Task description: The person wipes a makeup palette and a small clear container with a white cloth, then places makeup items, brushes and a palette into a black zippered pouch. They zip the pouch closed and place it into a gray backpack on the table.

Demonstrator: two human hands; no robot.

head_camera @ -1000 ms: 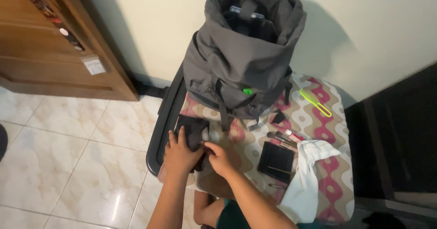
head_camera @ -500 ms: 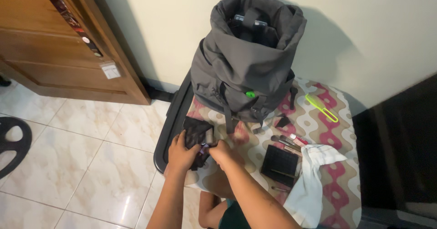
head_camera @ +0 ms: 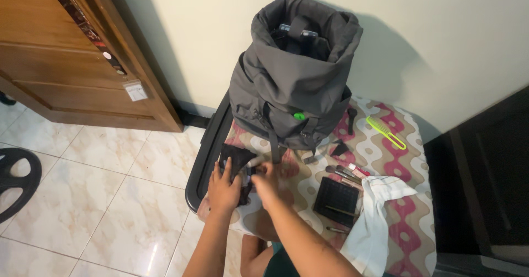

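Observation:
A small dark pouch [head_camera: 236, 158] lies on the patterned cushion [head_camera: 386, 161] at its left front. My left hand [head_camera: 225, 187] presses on the pouch's near side and grips it. My right hand [head_camera: 267, 180] pinches a small object at the pouch's right edge; what it is cannot be made out. Behind them a grey backpack [head_camera: 295, 73] stands upright against the wall with its top open.
On the cushion to the right lie a black wallet [head_camera: 336, 197], a white cloth [head_camera: 374, 216], several pens [head_camera: 347, 171] and a green comb [head_camera: 386, 132]. A wooden door [head_camera: 71, 62] stands at left above a tiled floor [head_camera: 99, 200]. Dark furniture [head_camera: 485, 189] lies at right.
Both hands have shifted slightly up and inward on the pouch, with the right hand now at its right edge. The camera view has shifted slightly.

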